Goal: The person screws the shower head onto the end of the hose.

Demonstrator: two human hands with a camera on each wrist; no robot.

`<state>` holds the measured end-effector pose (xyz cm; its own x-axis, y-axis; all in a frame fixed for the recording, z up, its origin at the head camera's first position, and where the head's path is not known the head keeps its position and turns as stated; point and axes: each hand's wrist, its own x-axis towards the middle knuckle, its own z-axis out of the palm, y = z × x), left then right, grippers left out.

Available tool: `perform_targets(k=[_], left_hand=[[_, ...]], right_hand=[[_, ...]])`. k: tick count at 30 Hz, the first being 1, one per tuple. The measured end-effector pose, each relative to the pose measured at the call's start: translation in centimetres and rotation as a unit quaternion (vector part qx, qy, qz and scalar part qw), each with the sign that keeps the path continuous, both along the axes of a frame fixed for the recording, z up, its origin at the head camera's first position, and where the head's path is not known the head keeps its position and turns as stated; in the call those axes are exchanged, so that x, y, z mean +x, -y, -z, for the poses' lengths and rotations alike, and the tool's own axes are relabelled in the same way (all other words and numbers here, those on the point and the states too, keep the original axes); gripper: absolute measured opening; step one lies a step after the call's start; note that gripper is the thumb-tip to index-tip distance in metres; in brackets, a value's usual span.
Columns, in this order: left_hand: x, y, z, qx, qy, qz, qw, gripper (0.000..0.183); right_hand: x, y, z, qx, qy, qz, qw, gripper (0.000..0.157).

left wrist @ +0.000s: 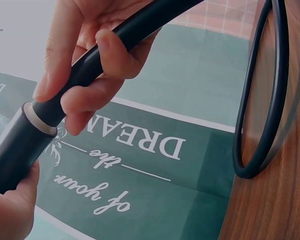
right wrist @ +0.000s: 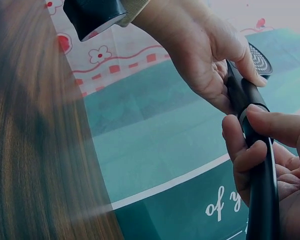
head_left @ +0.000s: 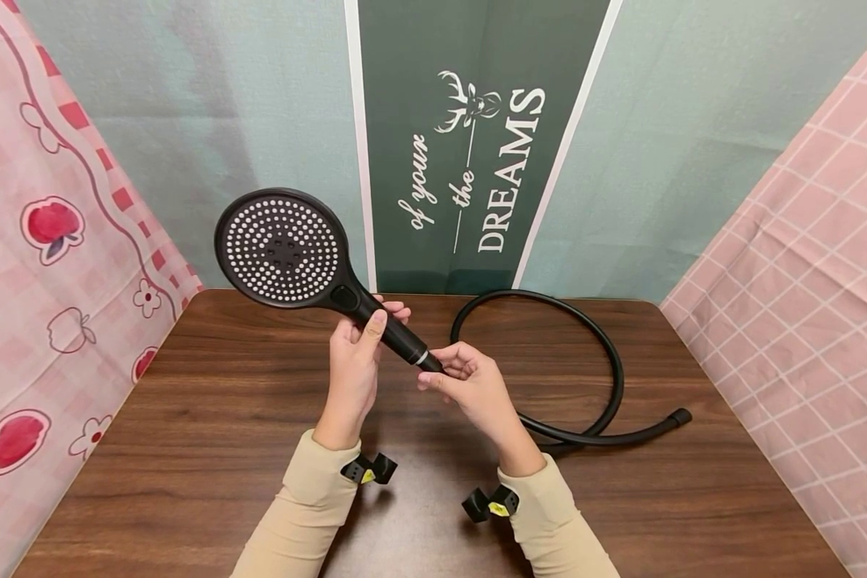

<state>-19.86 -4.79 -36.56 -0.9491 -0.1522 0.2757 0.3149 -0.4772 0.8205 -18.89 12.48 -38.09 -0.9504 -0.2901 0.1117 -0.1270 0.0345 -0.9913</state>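
A black shower head [head_left: 282, 249] with pale nozzles is raised over the table, its round face toward me and its handle slanting down to the right. My left hand [head_left: 356, 365] grips the handle, thumb along its front. At the handle's lower end, my right hand [head_left: 473, 385] pinches the end of a black shower hose [head_left: 616, 361] between thumb and fingers. In the left wrist view the hose end meets the handle [left wrist: 20, 145], with a pale ring [left wrist: 39, 119] showing at the joint. The right wrist view shows both hands close together along handle and hose.
The hose loops over the wooden table [head_left: 246, 449] on the right, its free end fitting [head_left: 681, 417] lying near the right edge. A green curtain with white lettering [head_left: 509, 168] hangs behind; pink patterned cloths [head_left: 824, 265] hang at both sides. Each wrist wears a small black camera [head_left: 487, 504].
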Motion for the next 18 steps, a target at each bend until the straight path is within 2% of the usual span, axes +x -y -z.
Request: perform_targets(k=[5, 18], left_hand=[[0.06, -0.07, -0.08, -0.002, 0.004, -0.002, 1.0000, 0.033], [-0.04, -0.05, 0.03, -0.001, 0.004, 0.000, 1.0000, 0.037]], right_hand=[[0.09, -0.02, -0.09, 0.007, -0.009, 0.009, 1.000, 0.029], [-0.01, -0.20, -0.11, -0.009, -0.022, -0.015, 1.000, 0.027]])
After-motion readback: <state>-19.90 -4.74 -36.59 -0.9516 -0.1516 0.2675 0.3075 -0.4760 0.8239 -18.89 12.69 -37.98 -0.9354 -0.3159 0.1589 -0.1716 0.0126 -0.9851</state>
